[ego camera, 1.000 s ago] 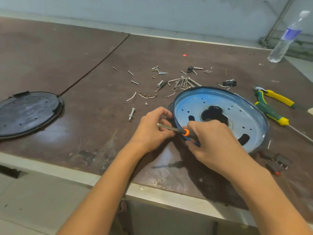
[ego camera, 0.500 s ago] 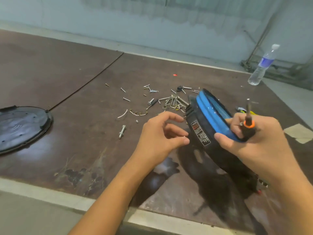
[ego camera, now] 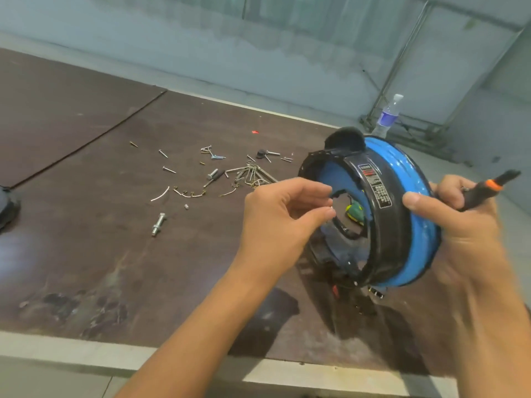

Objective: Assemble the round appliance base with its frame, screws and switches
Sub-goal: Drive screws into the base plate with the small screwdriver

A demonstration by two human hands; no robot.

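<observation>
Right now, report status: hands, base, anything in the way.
Right hand grips round blue-and-black plastic base on edge, plus black orange-ringed screwdriver. Left hand pinches tiny bright piece. Nothing blocking.

Round base (ego camera: 385,239) tipped upright, hollow underside now facing left hand (ego camera: 281,222); screwdriver (ego camera: 488,186) swung right.

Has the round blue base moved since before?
Yes: the round blue base, flat on the brown table before, is tipped on edge in the right hand.

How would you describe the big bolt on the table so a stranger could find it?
On the brown table, loose screws lie scattered left of the lifted round base. The bolt lies alone nearest the front edge. It is much thicker than the thin screws.
</observation>
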